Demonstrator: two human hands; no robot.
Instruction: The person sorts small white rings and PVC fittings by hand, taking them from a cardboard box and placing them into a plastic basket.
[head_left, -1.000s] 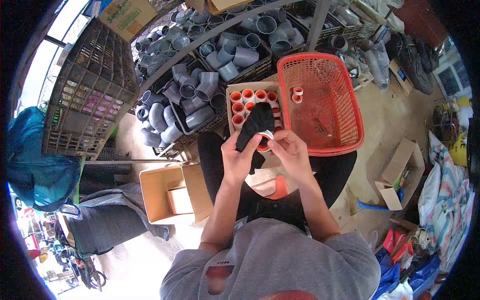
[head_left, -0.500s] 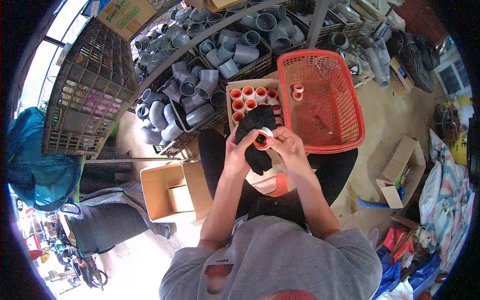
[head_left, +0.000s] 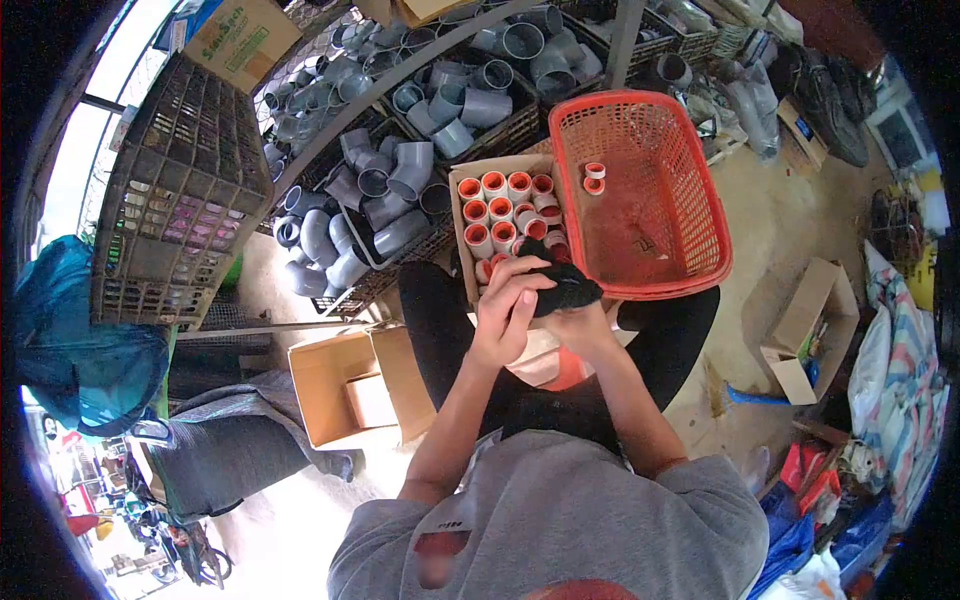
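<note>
A black cloth (head_left: 568, 288) is bunched between my two hands, above my lap. My left hand (head_left: 507, 315) presses its bent fingers against the cloth's left side. Under the cloth, my right hand (head_left: 582, 328) is curled, its fingers mostly covered; what it grips is hidden. Just beyond my hands stands a cardboard box (head_left: 459, 215) with rows of white pipe fittings (head_left: 477, 236) that have orange insides. To its right, a red plastic basket (head_left: 716, 255) holds a couple of small white-and-orange fittings (head_left: 595, 178).
Black crates with grey pipe elbows (head_left: 410, 170) fill the far side. An open cardboard box (head_left: 330, 425) lies to my left, another (head_left: 800, 340) to my right. A tall dark crate (head_left: 175, 190) stands at far left. A metal bar (head_left: 622, 45) rises behind the basket.
The white-and-orange fitting that was visible between my fingers is now out of sight. The cloth has shifted right, over my right hand, and my left fingers have moved onto it.
</note>
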